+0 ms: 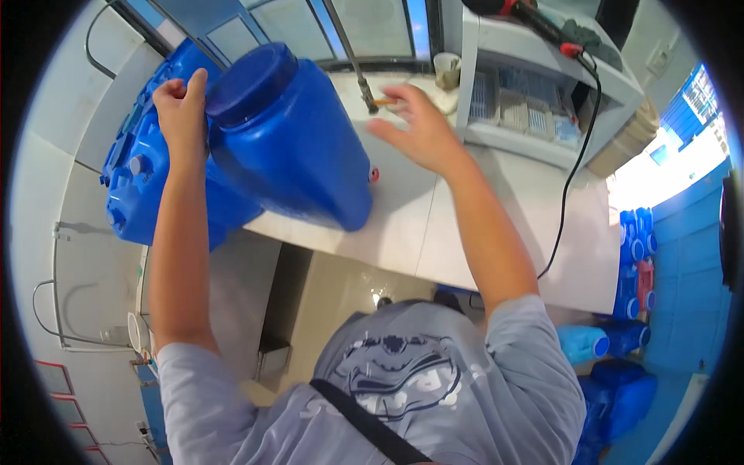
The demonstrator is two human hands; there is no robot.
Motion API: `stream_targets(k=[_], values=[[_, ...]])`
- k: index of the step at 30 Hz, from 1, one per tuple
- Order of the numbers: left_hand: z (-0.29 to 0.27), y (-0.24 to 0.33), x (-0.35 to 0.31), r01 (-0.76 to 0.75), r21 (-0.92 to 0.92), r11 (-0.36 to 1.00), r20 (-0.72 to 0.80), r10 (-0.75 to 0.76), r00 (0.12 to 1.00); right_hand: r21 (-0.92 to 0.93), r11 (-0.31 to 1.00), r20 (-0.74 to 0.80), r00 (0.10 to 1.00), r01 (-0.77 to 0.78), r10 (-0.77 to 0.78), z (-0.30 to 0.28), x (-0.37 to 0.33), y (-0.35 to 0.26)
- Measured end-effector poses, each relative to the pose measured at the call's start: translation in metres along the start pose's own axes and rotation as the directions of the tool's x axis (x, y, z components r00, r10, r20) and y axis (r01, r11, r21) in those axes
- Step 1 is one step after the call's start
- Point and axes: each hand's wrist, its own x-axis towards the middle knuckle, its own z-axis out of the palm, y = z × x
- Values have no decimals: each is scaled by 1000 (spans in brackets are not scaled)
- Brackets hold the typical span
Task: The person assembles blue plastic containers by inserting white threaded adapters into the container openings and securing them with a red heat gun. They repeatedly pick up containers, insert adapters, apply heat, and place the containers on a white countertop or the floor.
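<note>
Hands are held well apart in the head view. At 10 o'clock, the left hand [182, 120] is curled beside the lid [256, 84] of a blue drum [302, 147]; whether it is gripped cannot be told. Near 12, the right hand [425, 132] is spread loosely by a metal tap [367, 94]. Drum is stood at 11 o'clock, near the counter's [403, 225] front edge; it could be toppled if nudged outward. Smooth plastic, round-shouldered, might be poorly gripped if wet. Counter is pale, flat, seamed.

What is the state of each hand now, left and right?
Left hand: partly curled beside the blue jug; contact unclear.
Right hand: open near the tap; contact unclear.
</note>
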Motion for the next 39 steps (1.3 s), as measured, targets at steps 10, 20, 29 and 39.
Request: stream_targets(k=[10, 20, 29, 39], values=[[-25, 27, -26, 597, -660, 456, 618, -121, 777, 260, 954, 117, 976, 151, -186, 46, -14, -9], [57, 57, -214, 75, -781, 619, 461, 492, 739, 210, 683, 90, 710, -699, 699, -54, -122, -19], [85, 42, -241, -288, -586, 757, 570, 638, 517, -68, 909, -85, 911, -410, 405, -14, -135, 5], [114, 25, -227, -535, -446, 717, 508, 696, 508, 142, 890, -55, 895, -433, 444, -1, -127, 20]])
